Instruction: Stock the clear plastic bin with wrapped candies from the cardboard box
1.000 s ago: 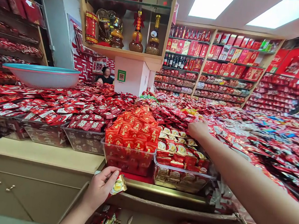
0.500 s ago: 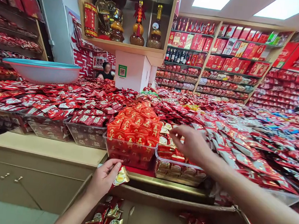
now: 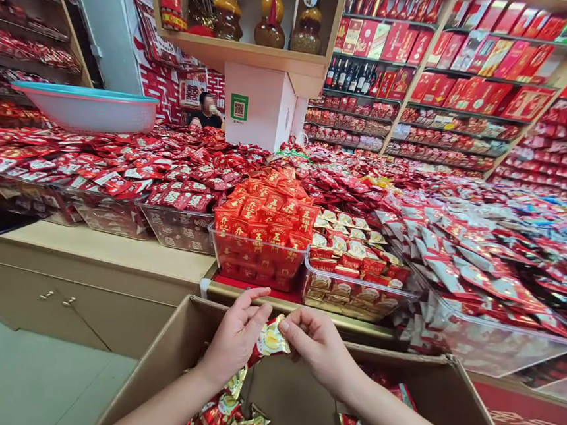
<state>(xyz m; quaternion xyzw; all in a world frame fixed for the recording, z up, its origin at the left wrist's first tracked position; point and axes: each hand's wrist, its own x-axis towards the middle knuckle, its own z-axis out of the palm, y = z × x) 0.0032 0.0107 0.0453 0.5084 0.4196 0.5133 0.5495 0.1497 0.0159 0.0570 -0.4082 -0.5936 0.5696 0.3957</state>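
Note:
My left hand (image 3: 233,339) and my right hand (image 3: 319,346) meet over an open cardboard box (image 3: 162,354), both pinching one small red and gold candy packet (image 3: 271,336). More packets of the same kind (image 3: 226,419) lie at the bottom of the box. Just beyond my hands stands a clear tray of these red and gold packets (image 3: 352,271), beside a clear tray of orange-red packets (image 3: 261,237).
Several clear trays of red wrapped sweets cover the long counter (image 3: 111,250). A pale basin with a blue rim (image 3: 87,108) sits at the left. A person (image 3: 207,110) sits behind the display. Shelves of red boxes and bottles (image 3: 425,66) line the back wall.
My right hand has drawn back from the tray of red and gold packets and come down to the packet in my left hand. My view has tilted downward.

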